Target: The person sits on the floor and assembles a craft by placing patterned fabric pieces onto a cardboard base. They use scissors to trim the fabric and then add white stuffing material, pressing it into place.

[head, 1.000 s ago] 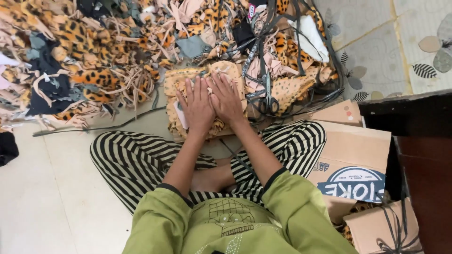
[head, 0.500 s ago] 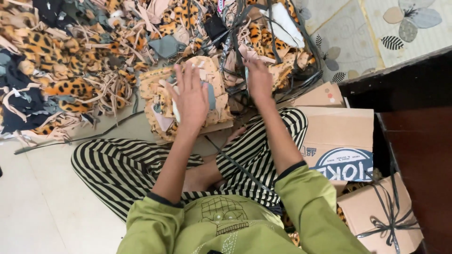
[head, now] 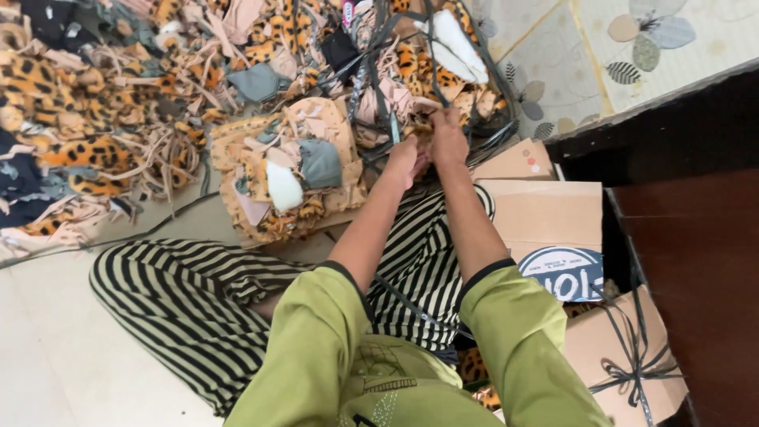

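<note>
— Both hands were bunched together, weren't they? From where I stood, the left hand and the right hand met at the near edge of the scrap heap, fingers curled around a tuft of leopard-print scraps.

— Pinched shut on it, yes, though I couldn't tell how much each hand had, because the fingers hid it. That tuft sat just above the person's striped knee, touching the tangle of black cords that ran through the heap.

— And the containers?

— Right of the forearms stood an open cardboard box, flaps up, plain brown with a round blue-and-white label on its near side. I couldn't see its inside from that angle. Nearer the person lay a second brown box, tied across with a dark ribbon in a bow. More leopard-print bits showed in the gap just below it.

— Anything on the floor in front?

— A flat stack of trimmings lay left of the hands, well apart from them: tan and spotted pieces with a grey cup-shaped piece and a white one on top. Beyond that, loose spotted scraps spread over the tiled floor toward the left. A dark wooden cabinet stood behind the boxes.
</note>
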